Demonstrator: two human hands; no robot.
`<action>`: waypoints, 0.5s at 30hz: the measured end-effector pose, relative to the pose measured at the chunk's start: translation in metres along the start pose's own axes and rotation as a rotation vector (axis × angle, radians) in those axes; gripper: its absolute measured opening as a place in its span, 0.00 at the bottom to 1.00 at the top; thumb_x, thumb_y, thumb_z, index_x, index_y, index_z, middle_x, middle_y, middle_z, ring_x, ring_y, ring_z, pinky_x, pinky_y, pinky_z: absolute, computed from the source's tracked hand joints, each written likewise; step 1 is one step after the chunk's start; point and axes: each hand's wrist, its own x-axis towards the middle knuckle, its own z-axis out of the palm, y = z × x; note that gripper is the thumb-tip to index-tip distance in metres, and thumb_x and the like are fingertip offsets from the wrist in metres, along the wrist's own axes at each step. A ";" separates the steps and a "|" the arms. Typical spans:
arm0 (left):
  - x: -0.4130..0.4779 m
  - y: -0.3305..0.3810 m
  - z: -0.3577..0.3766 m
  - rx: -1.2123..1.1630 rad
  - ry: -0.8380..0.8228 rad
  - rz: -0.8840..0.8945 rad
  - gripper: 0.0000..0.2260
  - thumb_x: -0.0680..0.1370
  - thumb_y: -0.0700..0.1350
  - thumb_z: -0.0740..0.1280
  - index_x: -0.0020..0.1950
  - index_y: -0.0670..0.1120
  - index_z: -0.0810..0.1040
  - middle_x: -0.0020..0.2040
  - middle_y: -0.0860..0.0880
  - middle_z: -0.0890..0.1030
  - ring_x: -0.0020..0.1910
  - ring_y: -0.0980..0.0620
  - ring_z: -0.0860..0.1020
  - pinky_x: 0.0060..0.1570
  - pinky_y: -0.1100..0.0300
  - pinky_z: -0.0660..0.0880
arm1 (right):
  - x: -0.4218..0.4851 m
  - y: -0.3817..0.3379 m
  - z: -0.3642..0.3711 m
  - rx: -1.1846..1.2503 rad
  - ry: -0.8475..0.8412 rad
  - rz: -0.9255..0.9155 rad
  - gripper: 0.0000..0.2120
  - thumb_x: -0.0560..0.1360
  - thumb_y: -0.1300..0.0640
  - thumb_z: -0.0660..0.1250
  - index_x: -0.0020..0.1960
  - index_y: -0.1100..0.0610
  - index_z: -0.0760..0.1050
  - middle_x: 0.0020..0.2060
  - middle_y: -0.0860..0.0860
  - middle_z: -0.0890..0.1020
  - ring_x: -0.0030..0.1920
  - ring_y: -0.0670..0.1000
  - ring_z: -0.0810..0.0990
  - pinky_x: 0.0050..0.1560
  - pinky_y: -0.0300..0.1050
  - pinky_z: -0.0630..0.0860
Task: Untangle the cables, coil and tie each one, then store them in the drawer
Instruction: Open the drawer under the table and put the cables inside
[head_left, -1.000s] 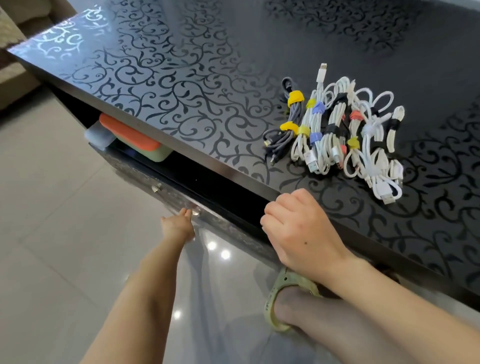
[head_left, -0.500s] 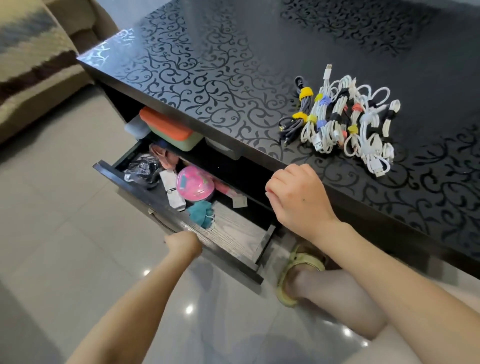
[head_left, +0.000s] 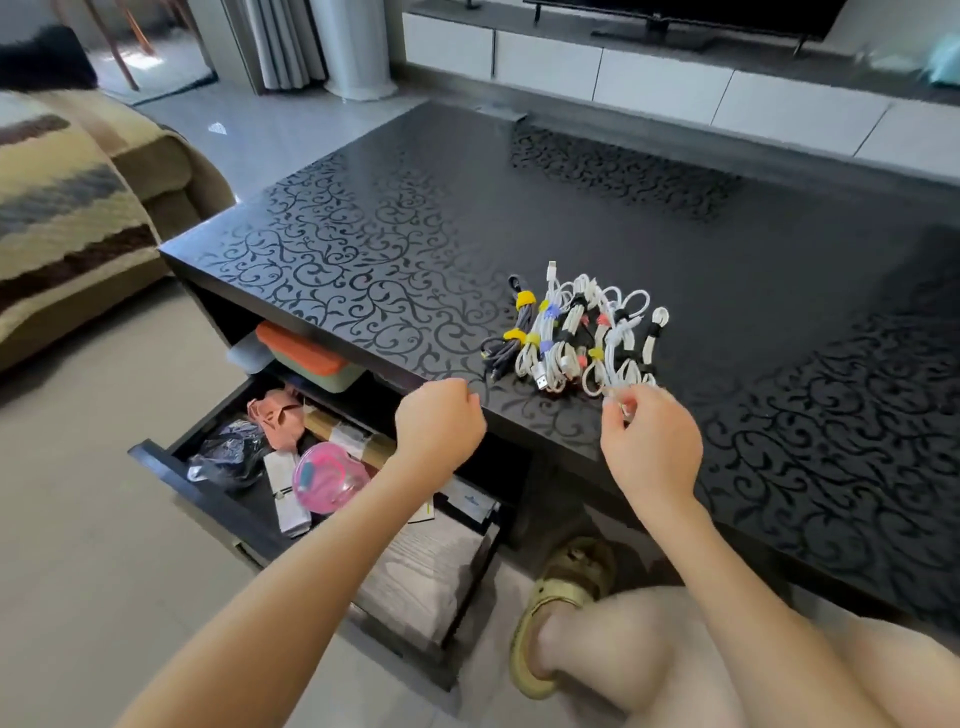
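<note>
Left hand (head_left: 439, 426) curled, nothing seen in it; its forearm hides part of the open drawer (head_left: 415, 577). Right hand (head_left: 649, 447) pinches a blurred end of the tied cables (head_left: 571, 332).

Living room of a home. A low black table (head_left: 415, 218) with a glossy scroll pattern stands on a pale tiled floor (head_left: 93, 545). Sofa (head_left: 176, 171) at left, with a striped throw (head_left: 67, 218) over it. Along the far wall is a long white cabinet (head_left: 665, 91) with a TV (head_left: 675, 13) on top; only the TV's lower edge is in view. Grey curtain (head_left: 280, 41) hangs at back left. The table's drawer (head_left: 208, 499) is pulled out and holds household odds and ends — pouches, a pink case, papers. An orange-lidded box (head_left: 301, 348) sits on the shelf above it. Tied cables (head_left: 571, 332) lie bunched on the tabletop. By the table, a foot in a yellow sandal (head_left: 566, 592) — bare leg, no shoes.
</note>
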 end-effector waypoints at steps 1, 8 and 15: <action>0.007 0.016 -0.005 -0.038 0.066 0.026 0.13 0.80 0.50 0.58 0.39 0.45 0.71 0.38 0.49 0.73 0.40 0.46 0.74 0.37 0.57 0.67 | 0.008 0.005 -0.004 -0.007 0.013 0.071 0.11 0.78 0.52 0.62 0.49 0.60 0.77 0.45 0.56 0.79 0.47 0.58 0.77 0.38 0.45 0.69; 0.075 0.083 -0.016 -0.074 -0.103 -0.104 0.30 0.75 0.65 0.61 0.65 0.41 0.69 0.61 0.40 0.72 0.62 0.39 0.69 0.57 0.48 0.68 | 0.078 -0.001 0.003 -0.012 -0.261 0.445 0.38 0.68 0.35 0.69 0.64 0.64 0.69 0.61 0.60 0.73 0.64 0.62 0.70 0.53 0.52 0.72; 0.100 0.112 -0.005 -0.025 0.007 0.056 0.22 0.76 0.59 0.62 0.59 0.42 0.72 0.58 0.41 0.73 0.59 0.39 0.70 0.55 0.48 0.68 | 0.121 -0.014 0.022 -0.083 -0.406 0.510 0.42 0.65 0.40 0.76 0.67 0.63 0.64 0.62 0.59 0.75 0.63 0.60 0.73 0.51 0.49 0.74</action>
